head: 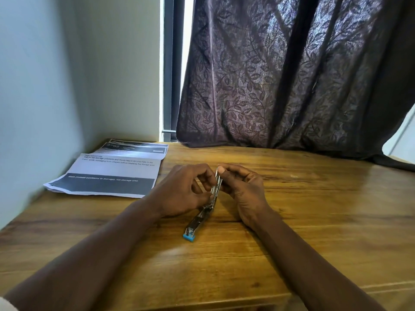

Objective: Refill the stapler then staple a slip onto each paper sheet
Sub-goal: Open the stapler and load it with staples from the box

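I have the stapler (pixel 202 215) swung open on the wooden table (pixel 314 221). Its blue-tipped end lies flat near me and the other half tilts up between my hands, so the staple channel faces me and I can get at it. My right hand (pixel 243 189) pinches the raised far end between thumb and curled fingers, to stop it flopping shut. My left hand (pixel 184 191) curls in from the other side, fingertips closed on the metal track about halfway along, which I judge is where the staples go in. Whether a strip of staples sits under those fingertips I cannot tell; it is too small and partly hidden. The paper sheets (pixel 107 173) lie stacked at the left by the wall, well apart from the stapler, out of the way until the refill is done. I cannot pick out separate slips among them. A dark curtain (pixel 280 75) hangs behind the table
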